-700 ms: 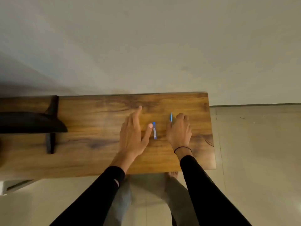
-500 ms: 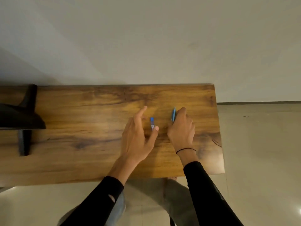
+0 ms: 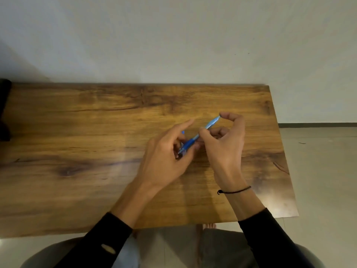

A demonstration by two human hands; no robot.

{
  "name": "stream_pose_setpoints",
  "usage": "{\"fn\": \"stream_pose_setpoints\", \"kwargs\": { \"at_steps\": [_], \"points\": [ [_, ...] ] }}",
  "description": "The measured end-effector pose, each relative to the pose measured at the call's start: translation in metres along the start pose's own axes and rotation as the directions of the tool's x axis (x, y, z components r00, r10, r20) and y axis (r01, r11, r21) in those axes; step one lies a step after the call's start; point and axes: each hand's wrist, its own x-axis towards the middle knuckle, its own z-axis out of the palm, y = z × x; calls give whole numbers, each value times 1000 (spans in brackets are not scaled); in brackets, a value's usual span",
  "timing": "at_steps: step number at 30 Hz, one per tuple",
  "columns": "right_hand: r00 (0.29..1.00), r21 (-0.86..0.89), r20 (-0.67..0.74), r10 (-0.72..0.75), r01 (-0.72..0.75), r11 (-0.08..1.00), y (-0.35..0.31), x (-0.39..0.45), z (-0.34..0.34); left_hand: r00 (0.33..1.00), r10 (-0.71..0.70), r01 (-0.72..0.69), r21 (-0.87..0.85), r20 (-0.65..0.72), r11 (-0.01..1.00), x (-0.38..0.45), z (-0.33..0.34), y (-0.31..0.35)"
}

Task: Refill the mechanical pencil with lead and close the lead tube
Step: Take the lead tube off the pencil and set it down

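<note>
A blue mechanical pencil is held slanting above the wooden table, its pale end up and to the right. My right hand grips it, thumb on the middle and a fingertip on the top end. The darker lower end lies against the fingers of my left hand. My left hand is curled with the index finger stretched out. A small blue end of the lead tube peeks out behind its fingers; the rest of the tube is hidden.
The table's right edge runs close to my right wrist, with tiled floor beyond. A dark object sits at the table's far left. A plain wall rises behind the table. My knees show below the near edge.
Both hands have lifted off the table and come together. The pencil has swung from upright beside my right hand to slanting between the hands. The lead tube left the tabletop into my left hand.
</note>
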Motion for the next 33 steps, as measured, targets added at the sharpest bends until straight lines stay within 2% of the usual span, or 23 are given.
{"fn": "stream_pose_setpoints", "kwargs": {
  "at_steps": [3,7,11,14,16,19,21,23,25,28,33],
  "points": [
    [1000,120,10,-19,17,993,2,1,4,999,21,-23,-73,-31,997,11,0,-9],
    [1000,347,15,-25,18,938,-6,12,-5,991,-45,32,-98,-127,995,20,-2,-24],
    [994,328,98,-48,14,945,-11,28,-26,982,-8,-8,-83,-187,996,30,-7,-24],
    [989,247,132,-68,34,968,-12,31,-33,985,-1,-15,-95,-172,995,31,-6,-19],
    [989,132,97,-111,98,986,-11,33,-33,989,-16,-2,-121,-149,993,29,-4,-18],
    [968,-11,10,-250,250,968,-11,42,-35,988,-41,19,-149,-147,989,29,-5,-19],
    [926,-190,-6,-376,368,910,-10,52,-39,983,-48,21,-150,-177,988,31,-10,-22],
    [896,-427,109,-431,434,793,-5,57,-39,978,-46,20,-129,-205,991,33,-16,-25],
    [880,-546,248,-406,473,691,3,55,-33,974,-42,18,-108,-221,994,35,-21,-27],
    [852,-575,329,-407,522,629,10,54,-29,972,-57,32,-114,-229,993,36,-24,-29],
    [869,-552,313,-383,494,672,8,60,-39,971,-75,44,-139,-225,989,38,-27,-30]
  ]
}}
